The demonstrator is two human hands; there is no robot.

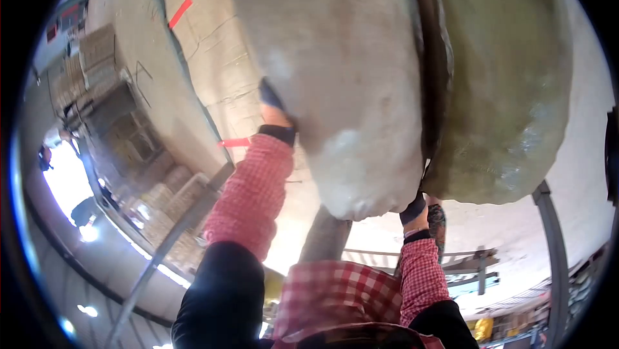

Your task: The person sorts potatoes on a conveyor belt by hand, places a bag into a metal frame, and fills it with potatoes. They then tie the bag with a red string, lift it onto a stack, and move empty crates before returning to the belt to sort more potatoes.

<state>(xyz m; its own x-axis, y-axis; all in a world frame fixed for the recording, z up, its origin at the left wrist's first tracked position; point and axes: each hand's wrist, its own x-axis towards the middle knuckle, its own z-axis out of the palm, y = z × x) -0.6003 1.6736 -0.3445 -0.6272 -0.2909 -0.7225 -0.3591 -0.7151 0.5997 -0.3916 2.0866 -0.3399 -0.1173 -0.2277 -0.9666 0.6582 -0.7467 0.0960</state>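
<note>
A large greyish-white sack (342,85) fills the upper middle of the view, slightly blurred. My left hand (275,103), in a dark glove, holds its left side, with the fingers mostly hidden by the sack. At the sack's lower right corner, my right hand (413,211), also dark-gloved, grips the bottom edge, its fingertips out of sight. An olive-green sack (503,85) lies just right of the grey one, across a dark gap. Red checkered sleeves cover both my forearms.
A pale surface (213,65) with red tape strips (181,12) stretches behind the sacks. Metal posts (551,252) stand at right and lower left. Stacked packages (177,188) are at the left, near a bright opening (68,178). Wooden slats (464,262) show below.
</note>
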